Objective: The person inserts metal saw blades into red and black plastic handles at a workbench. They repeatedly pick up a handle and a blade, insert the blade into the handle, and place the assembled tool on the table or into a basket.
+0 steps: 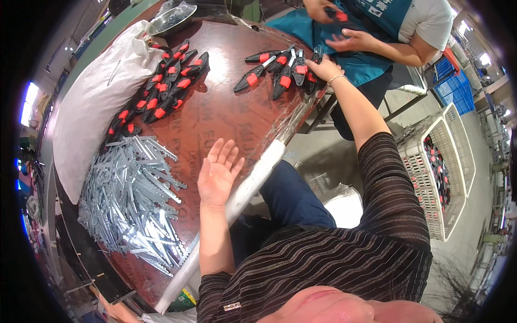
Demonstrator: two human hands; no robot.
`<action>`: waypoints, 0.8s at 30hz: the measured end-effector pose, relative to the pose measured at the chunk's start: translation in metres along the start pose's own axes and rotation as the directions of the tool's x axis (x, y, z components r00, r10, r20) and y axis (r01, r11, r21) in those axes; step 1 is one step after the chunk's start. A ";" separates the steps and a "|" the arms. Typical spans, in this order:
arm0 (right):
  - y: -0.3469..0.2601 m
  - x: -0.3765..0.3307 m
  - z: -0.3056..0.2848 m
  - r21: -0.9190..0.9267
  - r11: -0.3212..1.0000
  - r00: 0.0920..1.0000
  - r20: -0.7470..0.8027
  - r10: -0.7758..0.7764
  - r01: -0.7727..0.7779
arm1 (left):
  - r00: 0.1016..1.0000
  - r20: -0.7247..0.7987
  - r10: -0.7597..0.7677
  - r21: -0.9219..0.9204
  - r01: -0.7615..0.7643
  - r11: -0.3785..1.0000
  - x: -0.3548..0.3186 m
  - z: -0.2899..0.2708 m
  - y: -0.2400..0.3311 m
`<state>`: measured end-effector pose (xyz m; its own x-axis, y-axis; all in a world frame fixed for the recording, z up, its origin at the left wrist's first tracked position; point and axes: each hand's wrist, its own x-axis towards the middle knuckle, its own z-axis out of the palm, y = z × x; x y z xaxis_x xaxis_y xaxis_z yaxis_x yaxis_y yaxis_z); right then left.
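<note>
My left hand (219, 175) is raised over the table's near edge, palm up, with its fingers spread and nothing in it. Stretched out to the far right edge, my right hand (326, 69) has its thumb and fingers around the end of a black-and-red plastic clamp piece (316, 55); its grip is partly hidden. Beside it lies a small group of similar black pieces with red pads (284, 81), some with silver metal bars in them. On the left, a heap of loose notched metal strips (134, 194) covers the table.
More black-and-red pieces (161, 89) lie against a white sack (102, 107) at the left. A metal bowl (172, 20) stands at the back. Across the table (215, 113), a co-worker's hands (353, 40) handle a similar piece. A white crate (431, 177) of pieces is at the right.
</note>
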<state>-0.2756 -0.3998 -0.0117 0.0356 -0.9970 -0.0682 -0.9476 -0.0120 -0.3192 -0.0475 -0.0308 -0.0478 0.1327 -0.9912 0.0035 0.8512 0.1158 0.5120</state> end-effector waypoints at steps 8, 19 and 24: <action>-0.021 -0.006 0.018 0.054 0.999 0.997 -0.072 0.008 -0.004 | 0.999 0.041 -0.034 0.010 0.034 0.999 0.001 0.003 -0.004; -0.010 0.056 0.037 0.540 0.840 0.969 0.234 -0.082 -0.059 | 0.998 0.040 -0.046 0.024 0.045 0.999 0.001 0.001 -0.003; -0.018 0.056 0.039 0.698 0.691 0.935 0.342 -0.091 -0.188 | 0.998 0.034 -0.046 0.028 0.045 0.999 0.001 0.003 -0.003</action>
<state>-0.2443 -0.4526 -0.0469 0.2280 -0.9055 -0.3578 -0.4395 0.2322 -0.8677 -0.0514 -0.0327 -0.0472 0.0761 -0.9971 0.0095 0.8416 0.0694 0.5356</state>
